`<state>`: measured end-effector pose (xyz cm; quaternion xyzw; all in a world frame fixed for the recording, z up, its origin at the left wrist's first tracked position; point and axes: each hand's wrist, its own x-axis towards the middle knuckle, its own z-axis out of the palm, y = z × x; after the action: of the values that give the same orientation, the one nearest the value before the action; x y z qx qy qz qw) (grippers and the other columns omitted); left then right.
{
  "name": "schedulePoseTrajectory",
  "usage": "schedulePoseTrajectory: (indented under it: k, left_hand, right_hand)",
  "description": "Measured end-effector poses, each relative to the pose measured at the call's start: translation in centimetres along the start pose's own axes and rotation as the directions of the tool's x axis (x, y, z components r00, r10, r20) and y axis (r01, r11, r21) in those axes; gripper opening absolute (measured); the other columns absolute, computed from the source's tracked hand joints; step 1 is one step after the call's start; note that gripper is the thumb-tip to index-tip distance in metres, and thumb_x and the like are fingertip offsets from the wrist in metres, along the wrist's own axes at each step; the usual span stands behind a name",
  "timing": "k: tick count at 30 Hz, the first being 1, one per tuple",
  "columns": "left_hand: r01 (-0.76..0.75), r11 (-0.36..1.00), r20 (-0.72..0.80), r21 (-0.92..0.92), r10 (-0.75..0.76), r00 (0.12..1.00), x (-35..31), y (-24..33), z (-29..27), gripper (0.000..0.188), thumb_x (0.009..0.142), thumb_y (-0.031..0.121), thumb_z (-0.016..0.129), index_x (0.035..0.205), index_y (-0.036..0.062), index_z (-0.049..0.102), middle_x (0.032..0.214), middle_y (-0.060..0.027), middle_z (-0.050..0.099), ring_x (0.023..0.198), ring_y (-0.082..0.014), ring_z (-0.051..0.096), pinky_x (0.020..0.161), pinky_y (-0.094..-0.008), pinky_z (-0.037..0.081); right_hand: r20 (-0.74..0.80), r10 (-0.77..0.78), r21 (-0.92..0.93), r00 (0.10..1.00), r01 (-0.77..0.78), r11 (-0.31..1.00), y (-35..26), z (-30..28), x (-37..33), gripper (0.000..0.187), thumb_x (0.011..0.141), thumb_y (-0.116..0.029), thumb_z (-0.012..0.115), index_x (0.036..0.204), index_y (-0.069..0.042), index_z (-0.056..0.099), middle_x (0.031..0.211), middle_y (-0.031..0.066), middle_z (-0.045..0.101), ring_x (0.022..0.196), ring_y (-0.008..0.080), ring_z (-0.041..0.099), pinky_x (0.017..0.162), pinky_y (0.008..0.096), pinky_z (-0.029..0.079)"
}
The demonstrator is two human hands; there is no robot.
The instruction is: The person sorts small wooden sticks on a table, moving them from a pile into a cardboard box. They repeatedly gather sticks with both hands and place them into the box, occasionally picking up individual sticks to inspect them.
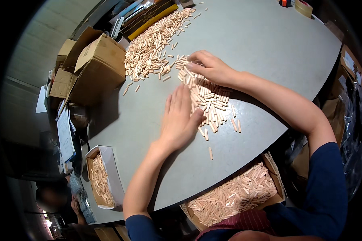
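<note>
A loose heap of small wooden dowel pins (209, 98) lies on the grey table between my hands. My left hand (176, 120) rests along the heap's left side, palm toward the pins, with its fingers stretched out and its thumb at the pins. At the far end of the heap, my right hand (213, 71) arches over the pins with bent, parted fingers; its palm side is hidden. Neither hand visibly grips a pin. Several single pins, such as one dowel pin (210, 153), lie apart near the front.
A bigger dowel pile (153, 48) spreads across the back left, beside a cardboard box (98, 66). An open white box (114, 172) of dowels stands at the left edge. Below the front edge sits a carton (278, 182) full of dowels. A tape roll (303, 8) lies far right.
</note>
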<state>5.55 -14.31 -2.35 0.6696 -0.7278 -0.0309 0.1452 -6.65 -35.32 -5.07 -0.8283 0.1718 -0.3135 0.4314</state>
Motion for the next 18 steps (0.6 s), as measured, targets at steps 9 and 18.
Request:
schedulePoseTrajectory:
  k: [9,18]
  left_hand:
    - [-0.046,0.996,0.084,0.073,0.04,0.996,-4.9,3.3,-1.1,0.082,0.094,0.028,0.059,0.158,-0.0098,0.024,0.164,-0.0317,0.025,0.154,-0.0467,0.022,0.127,-0.0525,0.015]
    - [0.06,0.969,0.075,-0.238,-0.043,0.996,-12.2,5.2,-2.4,0.095,0.097,0.047,0.063,0.159,-0.0099,0.018,0.164,-0.0358,0.017,0.153,-0.0532,0.016,0.125,-0.0548,0.015]
  right_hand:
    - [0.205,-0.255,-0.054,0.945,0.271,0.961,-1.5,1.5,-1.4,0.063,0.105,-0.048,0.054,0.134,0.007,0.055,0.141,0.025,0.051,0.133,0.0397,0.05,0.112,0.0436,0.041]
    - [0.155,-0.034,0.046,0.987,0.027,0.999,-3.9,0.7,-1.8,0.059,0.106,-0.043,0.058,0.145,-0.001,0.048,0.132,0.0205,0.062,0.118,0.0262,0.064,0.104,0.0384,0.047]
